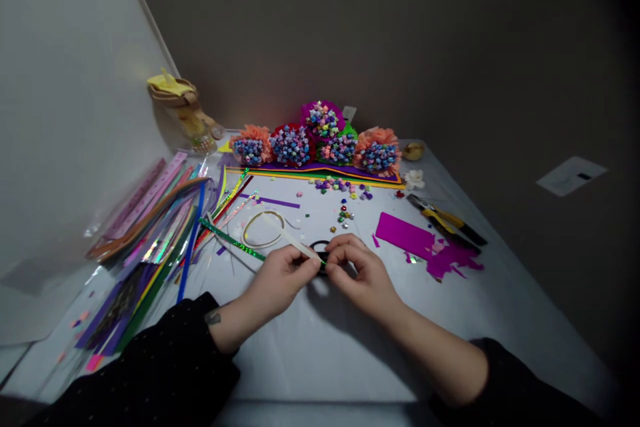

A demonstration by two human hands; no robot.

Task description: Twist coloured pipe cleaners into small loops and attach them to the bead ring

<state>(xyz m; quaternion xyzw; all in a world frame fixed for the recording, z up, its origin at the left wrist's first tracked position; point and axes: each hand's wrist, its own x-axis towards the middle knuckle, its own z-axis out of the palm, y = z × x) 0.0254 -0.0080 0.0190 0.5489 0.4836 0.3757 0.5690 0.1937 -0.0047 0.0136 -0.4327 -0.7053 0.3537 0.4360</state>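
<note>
The left hand (pixel 280 281) and right hand (pixel 361 275) are together at lower centre of the frame, fingertips pinching a pale paper strip (pixel 297 244) against a black ring (pixel 319 245), apparently to steady it, with a gold-edged paper loop (pixel 263 229) lying just beyond on the table (pixel 320 360).

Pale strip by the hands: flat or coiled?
Coiled: the pale strip forms a loose loop, its end running between the left hand and right hand.
</note>
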